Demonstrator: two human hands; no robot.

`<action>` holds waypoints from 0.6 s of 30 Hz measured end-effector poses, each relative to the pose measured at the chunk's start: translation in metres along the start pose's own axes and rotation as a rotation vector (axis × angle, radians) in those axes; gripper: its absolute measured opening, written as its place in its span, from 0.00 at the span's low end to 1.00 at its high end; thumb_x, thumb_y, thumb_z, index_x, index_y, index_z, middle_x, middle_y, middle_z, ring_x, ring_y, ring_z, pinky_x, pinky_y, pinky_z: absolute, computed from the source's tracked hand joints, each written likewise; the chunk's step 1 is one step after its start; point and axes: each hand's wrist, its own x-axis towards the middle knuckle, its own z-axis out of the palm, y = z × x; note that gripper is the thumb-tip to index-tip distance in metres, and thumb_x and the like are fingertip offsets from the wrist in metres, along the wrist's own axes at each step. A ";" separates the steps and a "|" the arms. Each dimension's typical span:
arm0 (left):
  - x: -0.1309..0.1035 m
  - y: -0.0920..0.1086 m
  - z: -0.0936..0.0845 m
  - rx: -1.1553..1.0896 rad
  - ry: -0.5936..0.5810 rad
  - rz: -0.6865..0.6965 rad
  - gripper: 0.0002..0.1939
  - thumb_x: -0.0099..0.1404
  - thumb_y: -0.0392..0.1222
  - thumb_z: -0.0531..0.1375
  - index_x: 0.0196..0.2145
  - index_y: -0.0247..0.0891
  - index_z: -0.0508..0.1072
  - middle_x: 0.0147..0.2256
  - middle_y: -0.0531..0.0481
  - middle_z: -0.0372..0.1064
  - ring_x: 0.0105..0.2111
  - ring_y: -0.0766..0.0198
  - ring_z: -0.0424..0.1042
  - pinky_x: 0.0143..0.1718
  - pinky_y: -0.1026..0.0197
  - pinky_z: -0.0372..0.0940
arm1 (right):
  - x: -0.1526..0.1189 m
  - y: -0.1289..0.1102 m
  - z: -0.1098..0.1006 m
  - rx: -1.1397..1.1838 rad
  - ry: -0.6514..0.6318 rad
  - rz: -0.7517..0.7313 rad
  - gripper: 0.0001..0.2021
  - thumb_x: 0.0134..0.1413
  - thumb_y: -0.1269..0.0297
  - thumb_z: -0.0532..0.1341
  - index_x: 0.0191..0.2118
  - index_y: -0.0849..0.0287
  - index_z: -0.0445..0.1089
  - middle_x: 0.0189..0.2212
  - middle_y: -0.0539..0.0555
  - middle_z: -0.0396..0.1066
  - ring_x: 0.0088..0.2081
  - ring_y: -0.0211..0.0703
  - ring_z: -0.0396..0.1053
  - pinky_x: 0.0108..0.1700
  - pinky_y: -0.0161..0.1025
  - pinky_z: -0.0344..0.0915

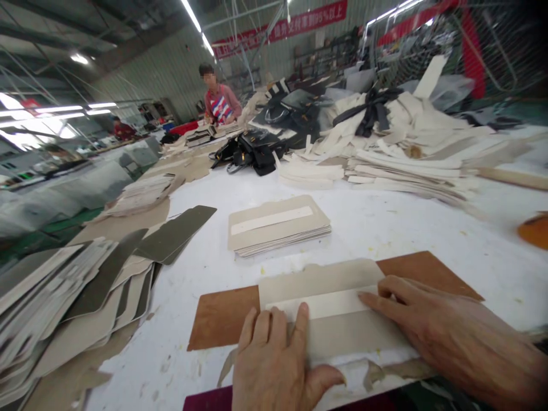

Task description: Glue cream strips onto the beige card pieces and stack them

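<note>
A beige panel (342,337) with rounded corners lies flat on the white work surface near me, with a pale strip (329,305) running lengthwise across it. My left hand (276,354) rests palm down with fingers spread, their tips on the strip's left part. At the strip's right end, my right hand (422,311) touches it with one digit stretched out, the other fingers bent and apart from it. Brown pieces stick out on both sides of the panel: a left one (225,317) and a right one (428,274). Neither hand grips anything visible.
Just beyond lies a stack of beige panels (280,225), a pale strip on top. Dark and beige pieces (98,297) pile up at left. Black bags (274,131) and cream strips (406,165) heap at the back. Another person (222,103) stands across the table.
</note>
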 end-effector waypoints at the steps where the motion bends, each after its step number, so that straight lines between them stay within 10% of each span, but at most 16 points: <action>1: 0.002 0.002 0.000 0.011 -0.003 -0.001 0.48 0.69 0.82 0.51 0.66 0.41 0.76 0.45 0.39 0.80 0.46 0.41 0.80 0.51 0.35 0.78 | 0.000 -0.002 -0.003 -0.027 -0.002 -0.047 0.29 0.47 0.79 0.58 0.53 0.49 0.78 0.40 0.55 0.79 0.34 0.53 0.80 0.32 0.43 0.80; 5: 0.003 0.003 0.001 0.057 -0.007 0.000 0.48 0.67 0.83 0.53 0.64 0.41 0.78 0.45 0.38 0.79 0.45 0.40 0.80 0.48 0.35 0.80 | 0.002 -0.007 -0.013 -0.145 0.059 -0.161 0.29 0.46 0.79 0.57 0.55 0.56 0.77 0.40 0.60 0.80 0.33 0.55 0.81 0.23 0.41 0.79; 18: -0.023 -0.013 0.012 0.095 0.121 0.092 0.38 0.78 0.66 0.56 0.58 0.21 0.76 0.56 0.25 0.80 0.53 0.38 0.83 0.50 0.44 0.83 | -0.009 -0.007 -0.018 -0.264 0.121 -0.237 0.25 0.47 0.80 0.55 0.49 0.68 0.82 0.46 0.68 0.82 0.43 0.62 0.82 0.40 0.47 0.86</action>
